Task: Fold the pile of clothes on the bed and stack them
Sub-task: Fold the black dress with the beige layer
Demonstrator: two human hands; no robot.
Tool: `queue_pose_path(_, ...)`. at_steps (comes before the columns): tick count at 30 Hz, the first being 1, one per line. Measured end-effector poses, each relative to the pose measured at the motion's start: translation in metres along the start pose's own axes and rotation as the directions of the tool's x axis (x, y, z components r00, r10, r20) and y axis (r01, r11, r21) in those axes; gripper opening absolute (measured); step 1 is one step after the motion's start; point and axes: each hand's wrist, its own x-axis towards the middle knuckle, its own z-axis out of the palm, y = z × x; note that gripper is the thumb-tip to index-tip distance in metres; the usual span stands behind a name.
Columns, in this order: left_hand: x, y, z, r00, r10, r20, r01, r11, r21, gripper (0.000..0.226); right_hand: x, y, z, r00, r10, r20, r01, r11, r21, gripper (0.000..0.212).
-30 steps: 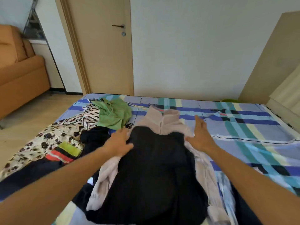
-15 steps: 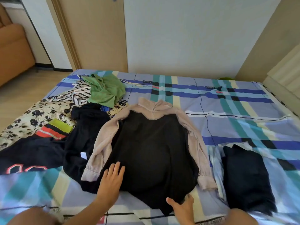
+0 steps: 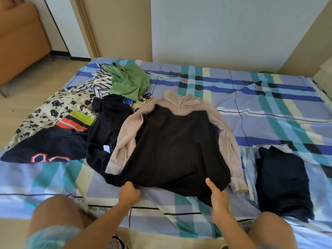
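two grips hold the hem of the black top (image 3: pixel 176 144): left hand (image 3: pixel 128 192) curled, right hand (image 3: pixel 218 196) fingers hidden beneath.

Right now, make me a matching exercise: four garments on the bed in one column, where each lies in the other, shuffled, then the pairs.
1. green top
2. black and beige sweater
3. folded navy garment
4. floral garment

A. spread flat, central; left hand and right hand at its hem
B. along the left edge of the bed
C. atop the far pile
D. right of the sweater

Pairs: 1-C, 2-A, 3-D, 4-B
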Motion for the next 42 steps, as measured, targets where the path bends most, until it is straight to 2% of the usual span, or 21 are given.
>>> queue_pose_path(1,0.006,0.006,-0.001,0.995,-0.101,-0.014,0.097,0.978,-0.186,0.029,-0.004,-0.008,-0.005,1.0,0.016,0.022,-0.018,0.997,0.071,0.058)
queue_pose_path(2,0.011,0.015,-0.003,0.981,-0.193,0.012,0.181,0.896,-0.404,0.038,-0.006,-0.016,-0.01,0.998,0.024,0.055,-0.032,0.988,0.15,0.055)
queue_pose_path(4,0.011,0.034,-0.007,0.959,-0.275,0.069,0.232,0.62,-0.749,0.057,-0.01,-0.03,-0.02,0.991,0.003,0.135,-0.042,0.958,0.285,0.047)
queue_pose_path(6,0.009,0.052,-0.008,0.909,-0.397,0.125,0.246,0.272,-0.93,0.068,-0.013,-0.041,-0.028,0.98,-0.026,0.195,-0.047,0.931,0.361,0.042)
queue_pose_path(8,0.005,0.064,-0.011,0.882,-0.456,0.115,0.212,0.167,-0.963,0.083,-0.012,-0.047,-0.032,0.969,-0.047,0.243,-0.058,0.911,0.409,0.043)
queue_pose_path(9,0.008,0.067,-0.01,0.891,-0.44,0.112,0.201,0.16,-0.967,0.087,-0.011,-0.049,-0.034,0.963,-0.058,0.263,-0.061,0.904,0.422,0.043)
queue_pose_path(11,0.007,0.076,-0.021,0.933,-0.329,0.144,0.205,0.16,-0.966,0.09,-0.009,-0.05,-0.036,0.948,-0.07,0.311,-0.074,0.9,0.429,0.045)
queue_pose_path(13,0.016,0.074,-0.034,0.946,-0.279,0.165,0.203,0.113,-0.973,0.087,-0.005,-0.047,-0.036,0.918,-0.085,0.386,-0.091,0.905,0.416,0.049)
queue_pose_path(16,0.025,0.061,-0.048,0.971,-0.166,0.17,0.216,0.314,-0.925,0.065,0.001,-0.039,-0.03,0.862,-0.095,0.497,-0.1,0.931,0.352,0.07)
queue_pose_path(19,0.026,0.045,-0.06,0.971,-0.177,0.16,0.23,0.51,-0.829,0.055,0.006,-0.033,-0.021,0.881,-0.032,0.472,-0.017,0.995,0.099,0.089)
queue_pose_path(20,0.026,0.041,-0.063,0.973,-0.19,0.129,0.216,0.562,-0.798,0.053,0.008,-0.031,-0.017,0.896,-0.017,0.443,0.019,1.0,-0.001,0.088)
queue_pose_path(22,0.025,0.031,-0.065,0.98,-0.199,0.03,0.16,0.677,-0.718,0.052,0.012,-0.026,-0.012,0.937,-0.011,0.35,0.067,0.987,-0.147,0.073)
queue_pose_path(25,0.021,0.019,-0.062,0.978,-0.137,-0.156,0.051,0.887,-0.458,0.04,0.016,-0.02,-0.01,0.977,-0.001,0.212,0.075,0.937,-0.34,0.045)
queue_pose_path(28,0.009,0.02,-0.062,0.97,-0.036,-0.241,-0.027,0.967,-0.252,0.018,0.013,-0.022,-0.012,0.989,-0.051,0.14,0.111,0.88,-0.461,0.036)
queue_pose_path(32,0.0,0.036,-0.069,0.962,0.107,-0.252,-0.136,0.986,-0.101,0.018,0.01,-0.048,-0.016,0.988,-0.136,0.077,0.156,0.841,-0.518,0.055)
queue_pose_path(34,-0.009,0.053,-0.085,0.908,0.278,-0.315,-0.265,0.961,0.085,0.019,0.007,-0.071,-0.015,0.986,-0.158,0.049,0.16,0.843,-0.513,0.064)
queue_pose_path(35,-0.016,0.063,-0.097,0.838,0.396,-0.376,-0.329,0.916,0.231,0.022,0.006,-0.085,-0.014,0.985,-0.166,0.038,0.162,0.853,-0.497,0.068)
queue_pose_path(37,-0.03,0.085,-0.125,0.628,0.613,-0.48,-0.399,0.782,0.478,0.026,0.003,-0.113,-0.013,0.979,-0.201,0.021,0.187,0.864,-0.468,0.072)
queue_pose_path(39,-0.041,0.104,-0.155,0.446,0.745,-0.496,-0.53,0.666,0.524,0.028,-0.001,-0.138,-0.013,0.969,-0.246,0.035,0.239,0.882,-0.406,0.07)
queue_pose_path(40,-0.044,0.113,-0.168,0.405,0.78,-0.477,-0.633,0.616,0.47,0.031,-0.004,-0.146,-0.012,0.964,-0.263,0.05,0.263,0.899,-0.349,0.066)
queue_pose_path(42,-0.047,0.125,-0.182,0.399,0.811,-0.428,-0.786,0.543,0.295,0.034,-0.005,-0.156,-0.009,0.953,-0.296,0.067,0.304,0.927,-0.222,0.07)
